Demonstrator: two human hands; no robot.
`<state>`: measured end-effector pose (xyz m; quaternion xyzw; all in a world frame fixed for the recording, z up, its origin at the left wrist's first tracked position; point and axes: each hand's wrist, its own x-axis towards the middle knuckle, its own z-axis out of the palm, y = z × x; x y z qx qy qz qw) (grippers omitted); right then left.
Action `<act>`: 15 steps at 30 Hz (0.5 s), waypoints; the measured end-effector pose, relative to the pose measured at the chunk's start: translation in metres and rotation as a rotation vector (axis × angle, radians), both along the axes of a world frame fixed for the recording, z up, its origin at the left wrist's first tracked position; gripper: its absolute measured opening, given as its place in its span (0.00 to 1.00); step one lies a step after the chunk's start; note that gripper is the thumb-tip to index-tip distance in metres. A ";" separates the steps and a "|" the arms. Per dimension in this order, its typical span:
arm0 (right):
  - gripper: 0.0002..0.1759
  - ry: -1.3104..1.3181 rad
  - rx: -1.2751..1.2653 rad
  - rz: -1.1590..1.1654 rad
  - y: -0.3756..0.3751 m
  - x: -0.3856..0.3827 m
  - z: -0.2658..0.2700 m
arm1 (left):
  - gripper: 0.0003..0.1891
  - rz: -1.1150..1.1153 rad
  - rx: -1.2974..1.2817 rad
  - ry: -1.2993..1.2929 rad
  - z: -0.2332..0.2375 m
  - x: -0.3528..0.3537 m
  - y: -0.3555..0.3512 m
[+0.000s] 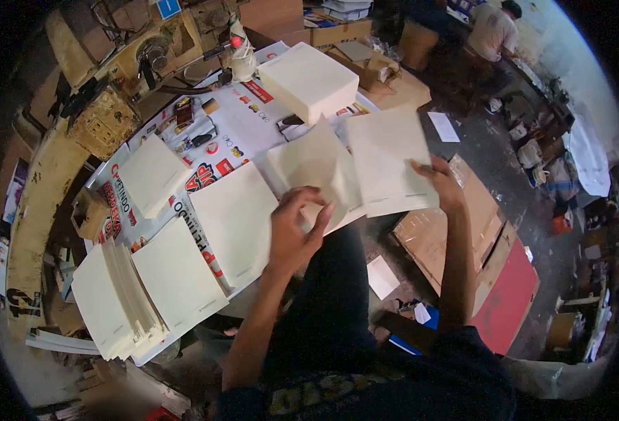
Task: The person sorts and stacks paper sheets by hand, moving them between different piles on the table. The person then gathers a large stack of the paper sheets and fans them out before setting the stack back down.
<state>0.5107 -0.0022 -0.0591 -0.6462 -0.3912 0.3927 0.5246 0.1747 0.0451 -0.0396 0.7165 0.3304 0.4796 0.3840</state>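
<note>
Between thumb and fingers, my right hand (439, 181) grips the right edge of a cream sheet (392, 158), held up past the table's edge. Small print runs along its lower right. My left hand (299, 223) is in front of a bent cream sheet (313, 165), its fingers curled and a gap showing between thumb and forefinger. Just left of that hand lies a flat cream stack (235, 217). Farther left are another cream stack (179, 277) and a fanned pile of cream sheets (109, 302).
A thick block of cream paper (309, 77) stands at the table's back, beside a white bottle (242, 59). A smaller stack (153, 172) lies on the printed table cover (235, 105). Worn machinery (102, 119) borders the left. Cardboard (457, 224) lies at right; a person (492, 31) is beyond.
</note>
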 end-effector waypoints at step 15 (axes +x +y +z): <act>0.25 0.039 -0.155 0.309 0.056 -0.126 0.007 | 0.08 0.373 -0.236 0.115 -0.010 -0.141 -0.037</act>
